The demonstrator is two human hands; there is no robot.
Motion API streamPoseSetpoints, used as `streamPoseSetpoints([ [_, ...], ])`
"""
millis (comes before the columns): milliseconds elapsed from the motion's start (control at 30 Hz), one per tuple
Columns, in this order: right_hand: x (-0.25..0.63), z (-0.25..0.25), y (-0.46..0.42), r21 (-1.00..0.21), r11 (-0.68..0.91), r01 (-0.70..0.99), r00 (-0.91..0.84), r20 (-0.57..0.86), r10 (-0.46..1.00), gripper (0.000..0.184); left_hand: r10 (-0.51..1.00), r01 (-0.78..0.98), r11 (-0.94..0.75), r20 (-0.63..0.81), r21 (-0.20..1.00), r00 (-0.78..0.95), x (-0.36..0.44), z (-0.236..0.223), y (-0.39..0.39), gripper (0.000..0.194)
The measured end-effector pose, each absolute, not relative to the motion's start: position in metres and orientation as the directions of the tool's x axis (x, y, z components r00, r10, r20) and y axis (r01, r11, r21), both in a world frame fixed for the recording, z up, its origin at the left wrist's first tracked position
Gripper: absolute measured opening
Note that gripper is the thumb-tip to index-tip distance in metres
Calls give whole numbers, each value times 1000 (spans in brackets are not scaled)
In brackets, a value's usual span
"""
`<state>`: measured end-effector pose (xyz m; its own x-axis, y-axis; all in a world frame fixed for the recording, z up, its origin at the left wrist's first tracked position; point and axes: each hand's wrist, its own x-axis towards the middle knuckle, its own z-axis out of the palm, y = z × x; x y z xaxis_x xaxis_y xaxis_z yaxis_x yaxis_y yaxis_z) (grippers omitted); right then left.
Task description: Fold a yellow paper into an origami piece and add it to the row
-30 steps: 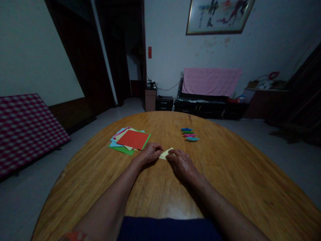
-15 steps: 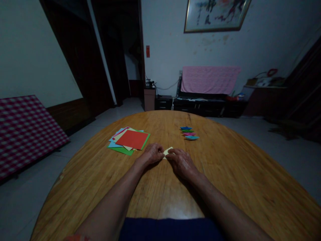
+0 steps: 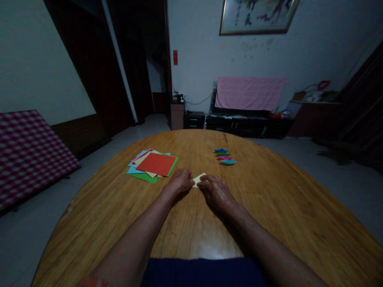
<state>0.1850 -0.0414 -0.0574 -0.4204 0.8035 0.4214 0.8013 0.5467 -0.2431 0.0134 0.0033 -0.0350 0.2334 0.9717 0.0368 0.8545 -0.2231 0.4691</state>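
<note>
Between my hands, low over the wooden table (image 3: pixel 209 223), is a small folded piece of pale yellow paper (image 3: pixel 198 179). My left hand (image 3: pixel 180 180) pinches its left corner with closed fingers. On the right side, my right hand (image 3: pixel 216 189) has thumb and curled fingers pressed on the same paper, covering part of it. To the left lies a loose stack of coloured paper sheets (image 3: pixel 157 164), red on top. Several small folded paper boats (image 3: pixel 226 162) in blue, green, pink and light blue stand in a row beyond my right hand.
The round table's far edge curves in front of a low black cabinet (image 3: pixel 227 124). A pink cloth (image 3: pixel 249 93) hangs over something on that cabinet. At the left, a red-and-white checked panel (image 3: pixel 30 155) stands beside the table.
My left hand has shifted slightly on the paper's left end, and a bit more of the yellow paper shows. The whole view has tilted slightly; the boats and stack stay put.
</note>
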Motion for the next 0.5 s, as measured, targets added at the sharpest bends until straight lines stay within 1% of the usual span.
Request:
streamPoseSetpoints([
  [267,186,-58,-40,-256,556,790,-422,431,798,26,975,884,-193,-15,427,220,-2,-27,4,14],
  [400,186,-58,-40,-262,557,788,-420,432,798,25,978,886,-192,5,422,210,-7,-27,4,16],
  [500,186,-58,-39,-263,558,787,-425,424,800,24,979,878,-203,74,434,190,-8,-28,5,17],
])
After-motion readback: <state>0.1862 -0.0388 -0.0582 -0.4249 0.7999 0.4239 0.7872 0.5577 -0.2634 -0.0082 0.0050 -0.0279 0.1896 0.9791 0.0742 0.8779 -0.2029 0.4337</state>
